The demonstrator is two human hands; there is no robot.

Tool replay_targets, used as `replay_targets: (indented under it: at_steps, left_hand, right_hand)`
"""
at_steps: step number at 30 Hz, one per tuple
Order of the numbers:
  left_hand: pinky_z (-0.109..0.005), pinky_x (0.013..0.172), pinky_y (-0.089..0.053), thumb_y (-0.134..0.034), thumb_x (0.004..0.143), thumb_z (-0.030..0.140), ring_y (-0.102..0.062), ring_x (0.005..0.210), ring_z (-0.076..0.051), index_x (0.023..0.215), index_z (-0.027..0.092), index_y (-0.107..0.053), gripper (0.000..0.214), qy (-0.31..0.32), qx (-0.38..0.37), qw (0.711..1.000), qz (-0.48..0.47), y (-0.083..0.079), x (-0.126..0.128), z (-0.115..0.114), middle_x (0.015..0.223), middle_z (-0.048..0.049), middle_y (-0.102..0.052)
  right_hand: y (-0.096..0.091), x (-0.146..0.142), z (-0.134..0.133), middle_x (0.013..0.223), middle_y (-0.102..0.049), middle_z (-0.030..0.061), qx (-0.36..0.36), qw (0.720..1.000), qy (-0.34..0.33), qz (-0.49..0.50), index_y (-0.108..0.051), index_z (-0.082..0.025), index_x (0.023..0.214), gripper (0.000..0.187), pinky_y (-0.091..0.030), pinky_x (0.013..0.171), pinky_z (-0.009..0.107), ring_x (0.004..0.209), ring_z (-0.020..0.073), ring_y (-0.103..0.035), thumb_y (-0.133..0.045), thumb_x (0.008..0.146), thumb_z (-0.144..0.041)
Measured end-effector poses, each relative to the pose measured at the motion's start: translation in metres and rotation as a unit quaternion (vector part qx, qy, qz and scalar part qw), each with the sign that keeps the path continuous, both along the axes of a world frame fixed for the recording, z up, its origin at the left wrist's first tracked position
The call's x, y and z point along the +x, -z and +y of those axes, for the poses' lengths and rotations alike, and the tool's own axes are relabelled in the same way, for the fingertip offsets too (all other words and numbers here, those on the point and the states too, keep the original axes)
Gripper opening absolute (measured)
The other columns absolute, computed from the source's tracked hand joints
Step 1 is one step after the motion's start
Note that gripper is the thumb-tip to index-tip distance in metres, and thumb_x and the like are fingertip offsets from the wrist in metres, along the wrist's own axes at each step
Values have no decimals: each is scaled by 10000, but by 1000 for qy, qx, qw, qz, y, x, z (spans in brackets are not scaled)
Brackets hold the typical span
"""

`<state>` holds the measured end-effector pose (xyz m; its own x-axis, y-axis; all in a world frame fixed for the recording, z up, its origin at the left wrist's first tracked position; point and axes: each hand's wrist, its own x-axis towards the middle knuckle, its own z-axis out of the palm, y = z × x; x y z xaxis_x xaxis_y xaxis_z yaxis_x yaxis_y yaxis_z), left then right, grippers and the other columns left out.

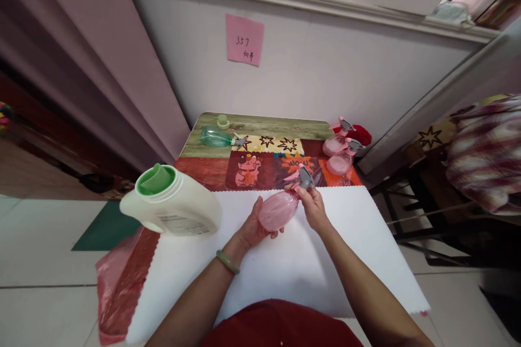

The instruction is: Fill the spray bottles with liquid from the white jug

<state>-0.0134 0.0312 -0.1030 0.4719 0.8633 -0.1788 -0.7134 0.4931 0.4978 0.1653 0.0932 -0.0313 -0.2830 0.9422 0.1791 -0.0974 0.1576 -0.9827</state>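
A pink spray bottle [279, 209] lies tilted between my hands above the white sheet [285, 265] on the table. My left hand [253, 226] cups the bottle's rounded body from below. My right hand [312, 203] grips the neck just under the grey trigger head [305, 176]. A green bangle sits on my left wrist.
A big white jug with a green cap [173, 201] stands at the table's left edge, over a pink plastic bag [120, 282]. A green spray bottle [217, 137] lies at the far left; two pink spray bottles [340, 152] stand far right. A chair with plaid cloth [484, 157] is to the right.
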Motion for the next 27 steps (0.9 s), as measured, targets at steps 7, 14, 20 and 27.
replay_targets:
  at_steps: [7, 14, 20, 27]
  left_hand:
    - [-280, 449, -496, -349, 920, 791, -726, 691, -259, 1332, 96, -617, 851, -2, 1, 1000, -8, -1, -2, -1, 923, -180, -758]
    - [-280, 445, -502, -337, 921, 793, -726, 683, -257, 1346, 92, -613, 865, 3, 6, 1000, -13, 0, -2, 0, 956, -197, -760]
    - [-271, 431, -495, -305, 926, 793, -725, 672, -252, 1343, 82, -615, 881, 13, 9, 1000, -18, -1, -2, -1, 930, -189, -761]
    - [-283, 435, -521, -258, 933, 791, -727, 659, -257, 1358, 64, -598, 908, 28, 6, 999, -23, -4, -3, 1, 916, -206, -759]
  right_hand:
    - [12, -9, -10, 1122, -776, 70, -13, 999, 40, 29, -657, -260, 1224, 393, -492, 1035, 439, 1087, 269, -704, -569, 961, -538]
    - [7, -8, -13, 1168, -762, 92, -19, 999, 30, 27, -663, -241, 1153, 384, -487, 1044, 441, 1109, 272, -694, -550, 969, -559]
    - [0, -6, -12, 1160, -759, 81, 1, 1000, 2, -7, -656, -243, 1051, 359, -482, 1047, 442, 1124, 281, -684, -522, 978, -567]
    - [10, -21, -17, 1193, -755, 78, -40, 998, 32, 30, -613, -260, 1104, 401, -568, 890, 421, 1047, 276, -712, -468, 973, -610]
